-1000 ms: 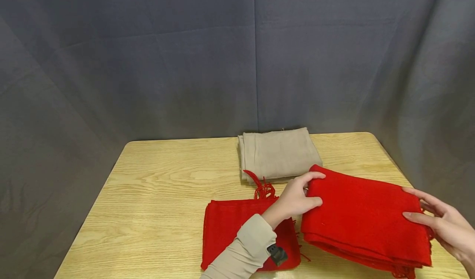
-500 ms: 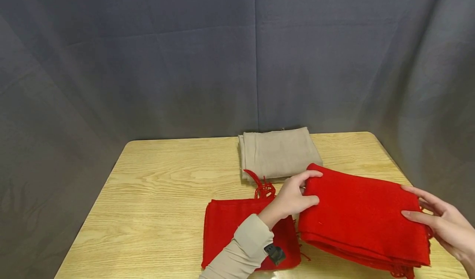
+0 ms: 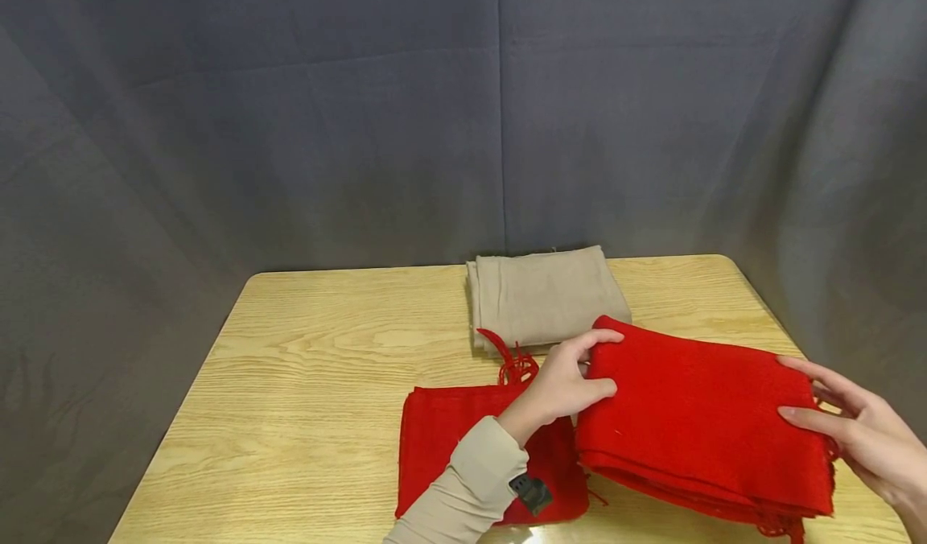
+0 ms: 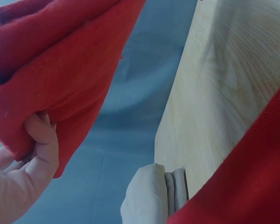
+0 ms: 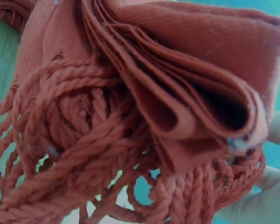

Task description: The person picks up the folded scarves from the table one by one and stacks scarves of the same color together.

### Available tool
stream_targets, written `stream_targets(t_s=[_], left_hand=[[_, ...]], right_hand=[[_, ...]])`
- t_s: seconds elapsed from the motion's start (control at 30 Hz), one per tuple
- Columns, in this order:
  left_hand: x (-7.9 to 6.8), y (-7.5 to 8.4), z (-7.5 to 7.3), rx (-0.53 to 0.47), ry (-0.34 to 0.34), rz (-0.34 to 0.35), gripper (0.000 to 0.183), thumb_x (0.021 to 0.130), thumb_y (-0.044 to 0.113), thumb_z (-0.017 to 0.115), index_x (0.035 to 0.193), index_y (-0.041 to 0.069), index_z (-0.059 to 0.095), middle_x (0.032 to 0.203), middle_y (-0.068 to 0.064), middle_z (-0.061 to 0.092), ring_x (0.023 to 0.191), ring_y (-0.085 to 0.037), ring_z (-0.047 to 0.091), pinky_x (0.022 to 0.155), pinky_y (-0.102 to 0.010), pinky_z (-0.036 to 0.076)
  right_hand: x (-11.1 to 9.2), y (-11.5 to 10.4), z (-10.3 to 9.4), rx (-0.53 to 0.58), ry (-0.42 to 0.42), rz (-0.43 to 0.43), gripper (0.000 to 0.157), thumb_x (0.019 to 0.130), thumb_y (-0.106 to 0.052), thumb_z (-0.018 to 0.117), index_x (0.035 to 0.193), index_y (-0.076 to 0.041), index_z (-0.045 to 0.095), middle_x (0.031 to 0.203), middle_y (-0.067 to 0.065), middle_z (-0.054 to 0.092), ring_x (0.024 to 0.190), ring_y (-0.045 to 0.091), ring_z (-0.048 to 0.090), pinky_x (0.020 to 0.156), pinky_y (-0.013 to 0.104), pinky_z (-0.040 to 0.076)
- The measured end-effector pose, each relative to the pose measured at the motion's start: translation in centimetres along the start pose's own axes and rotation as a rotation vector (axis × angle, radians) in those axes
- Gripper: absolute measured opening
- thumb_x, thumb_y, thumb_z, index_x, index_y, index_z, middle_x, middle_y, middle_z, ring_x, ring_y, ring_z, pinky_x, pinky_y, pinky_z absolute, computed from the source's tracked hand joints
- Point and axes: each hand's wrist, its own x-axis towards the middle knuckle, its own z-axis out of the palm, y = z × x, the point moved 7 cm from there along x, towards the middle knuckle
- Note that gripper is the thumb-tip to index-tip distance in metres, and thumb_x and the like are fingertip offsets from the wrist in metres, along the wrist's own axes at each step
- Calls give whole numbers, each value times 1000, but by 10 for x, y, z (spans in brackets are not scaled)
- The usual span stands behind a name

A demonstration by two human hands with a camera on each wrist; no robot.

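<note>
Between my two hands is a folded red scarf (image 3: 702,423), tilted and held over the right side of the table. My left hand (image 3: 568,379) pinches its left edge, thumb on the front face; in the left wrist view fingers (image 4: 42,140) curl round the cloth. At the right edge, my right hand (image 3: 862,427) grips with thumb and index finger in front. The right wrist view shows stacked folds and twisted fringe (image 5: 84,158), with part of the hand behind. A second folded red scarf (image 3: 442,439) lies on the table beneath my left forearm, partly hidden by it.
A folded beige cloth (image 3: 546,294) lies near the back edge of the wooden table (image 3: 311,391). Loose red fringe (image 3: 516,367) sticks out from the lying scarf toward it. A dark grey curtain (image 3: 362,142) hangs behind and at both sides.
Both hands have shifted slightly left and up with the held scarf, grips unchanged. The lying scarf and the beige cloth stay in place.
</note>
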Motion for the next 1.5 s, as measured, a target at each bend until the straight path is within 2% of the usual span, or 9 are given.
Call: stream_targets(t_s=[0.13,0.33,0.47,0.67,1.0,1.13,1.23,1.3,1.5], left_hand=[[-1,-1,-3,-5,4,-9,51,74,-7,57,119,18,56,85,5,56,62,-7,52,55,-20,44],[-4,-2,-6,-10,11,-18,51,75,-5,58,120,19,56,91,6,56,68,-6,54,60,-22,46],[-5,-2,-8,-10,14,-12,51,75,-6,57,120,19,55,91,6,57,69,-6,54,61,-21,46],[-7,-3,-11,-9,22,-6,51,75,-7,56,119,19,56,90,6,57,66,-6,52,58,-21,45],[-10,-1,-17,5,33,14,51,75,-5,57,119,19,56,90,5,56,67,-7,51,60,-20,45],[-11,-1,-21,8,36,20,51,74,-5,57,119,19,56,91,5,57,67,-8,51,60,-20,45],[-12,-2,-22,5,36,18,51,75,-5,58,120,19,56,92,5,57,69,-8,52,62,-21,46],[-12,-2,-23,0,35,16,51,75,-5,58,120,19,56,92,5,57,70,-8,53,62,-21,46],[-15,0,-26,-12,38,20,51,75,-5,56,120,18,56,93,4,57,70,-8,53,63,-21,46]], right_hand=[[1,-1,2,0,-7,-23,50,88,1,54,119,-39,55,90,-2,40,59,16,49,43,26,41],[1,-7,8,-35,-12,-66,52,87,3,54,119,-38,55,89,-2,35,53,14,43,40,25,36],[1,-9,11,-42,-12,-55,52,88,3,54,119,-40,55,89,-1,35,54,15,45,41,25,37],[1,-9,14,-118,1,-51,53,88,-1,55,120,-42,52,93,-1,33,56,14,44,41,25,37],[8,-9,16,-171,-16,-73,55,89,-4,55,133,-34,44,100,1,28,62,12,41,42,27,35],[9,-7,19,-133,-33,-67,54,89,-4,55,134,-32,43,106,-1,28,73,10,40,45,26,38],[9,-8,21,-125,-36,-77,55,89,-4,54,137,-29,41,111,-4,27,88,8,32,47,25,40],[9,-8,22,-120,-37,-82,56,90,-4,54,138,-28,40,112,-6,27,90,8,29,46,25,40],[10,-9,26,-69,-52,-102,55,89,-1,54,135,-27,43,108,-1,27,77,9,40,44,25,37]])
